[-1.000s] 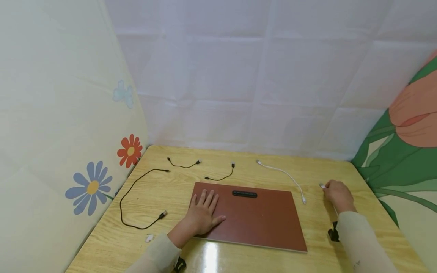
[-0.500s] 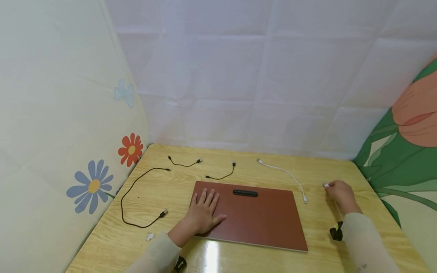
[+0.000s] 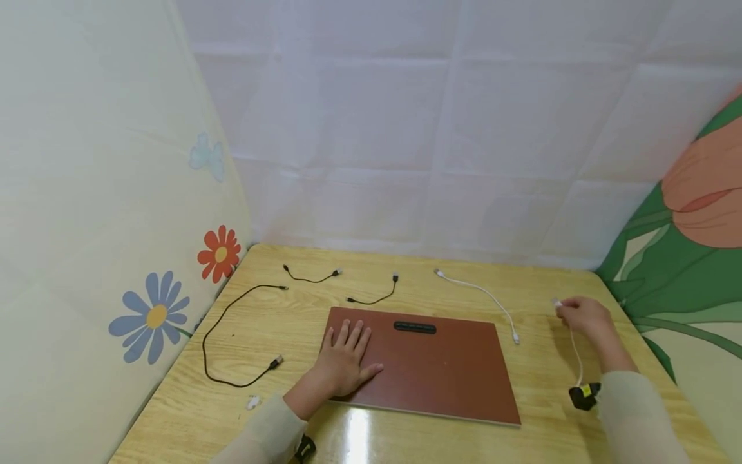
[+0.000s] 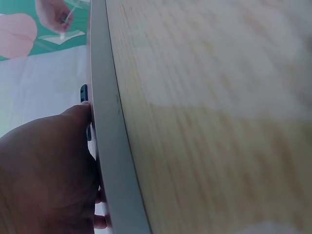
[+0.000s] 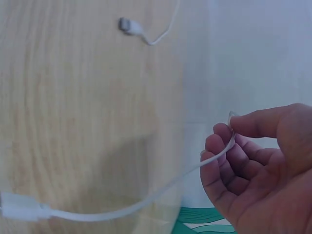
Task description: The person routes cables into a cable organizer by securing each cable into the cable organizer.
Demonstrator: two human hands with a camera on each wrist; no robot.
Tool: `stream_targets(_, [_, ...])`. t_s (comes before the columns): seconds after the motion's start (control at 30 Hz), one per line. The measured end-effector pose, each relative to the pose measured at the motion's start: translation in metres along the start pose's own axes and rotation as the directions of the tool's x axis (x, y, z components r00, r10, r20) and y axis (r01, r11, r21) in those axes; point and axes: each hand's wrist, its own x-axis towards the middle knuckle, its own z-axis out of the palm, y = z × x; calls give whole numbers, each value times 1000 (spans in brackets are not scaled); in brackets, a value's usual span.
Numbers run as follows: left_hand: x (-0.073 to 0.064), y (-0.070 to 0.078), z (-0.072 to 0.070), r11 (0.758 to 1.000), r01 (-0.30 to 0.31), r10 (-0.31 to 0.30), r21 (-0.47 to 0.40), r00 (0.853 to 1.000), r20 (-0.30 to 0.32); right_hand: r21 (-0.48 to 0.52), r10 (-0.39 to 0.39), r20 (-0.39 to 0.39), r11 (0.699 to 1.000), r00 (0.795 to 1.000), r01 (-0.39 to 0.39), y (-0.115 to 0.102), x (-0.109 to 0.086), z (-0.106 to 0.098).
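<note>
My left hand (image 3: pixel 343 364) lies flat with fingers spread on the left part of a reddish-brown board (image 3: pixel 446 377). A black ridged strip (image 3: pixel 415 327) sits near the board's back edge. In the left wrist view the thumb rests along the board, whose pale side edge (image 4: pixel 109 122) faces the camera. To the right of the board, my right hand (image 3: pixel 587 317) pinches one plug end of a white USB cable (image 5: pixel 97 217) between thumb and fingers. The cable hangs down from the hand toward the wrist, its other white plug (image 5: pixel 22 207) at the view's left edge.
Another white cable (image 3: pixel 514 337) lies between the board and the right hand. Behind the board are two short black cables (image 3: pixel 336 272), and a long black cable (image 3: pixel 275 363) curves at the left. A small white piece (image 3: pixel 253 402) lies near the left sleeve.
My right hand has risen and shifted slightly right and back with the white cable, more of which now hangs in sight. The left hand has stayed on the board.
</note>
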Motion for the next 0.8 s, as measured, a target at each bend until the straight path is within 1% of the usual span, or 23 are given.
stream_targets(0.13, [0, 0, 0, 1000, -2, 2, -8, 1000, -6, 24, -52, -13, 998, 999, 52, -9, -10, -8])
stream_targets(0.27, [0, 0, 0, 1000, -3, 3, -19, 1000, -1, -10, -89, -14, 996, 996, 89, -22, -21, -17])
stream_targets(0.4, [0, 1, -1, 1000, -11, 11, -28, 1000, -4, -54, -113, -62, 992, 992, 110, -35, -35, -23])
stream_targets(0.5, [-1, 1, -2, 999, -14, 13, -37, 1000, -8, -65, -130, -94, 990, 987, 125, -45, -44, -27])
stream_targets(0.57, [-1, 0, -2, 999, -11, 11, -44, 1000, 5, -76, -144, -101, 988, 984, 136, -51, -50, -29])
stream_targets(0.73, [-2, 0, -4, 999, -6, 7, -51, 1000, 9, -105, -201, -148, 977, 968, 187, -65, -60, -30])
stream_targets(0.8, [-2, 0, -4, 999, -9, 9, -50, 1000, -2, -109, -224, -173, 972, 959, 207, -71, -63, -29])
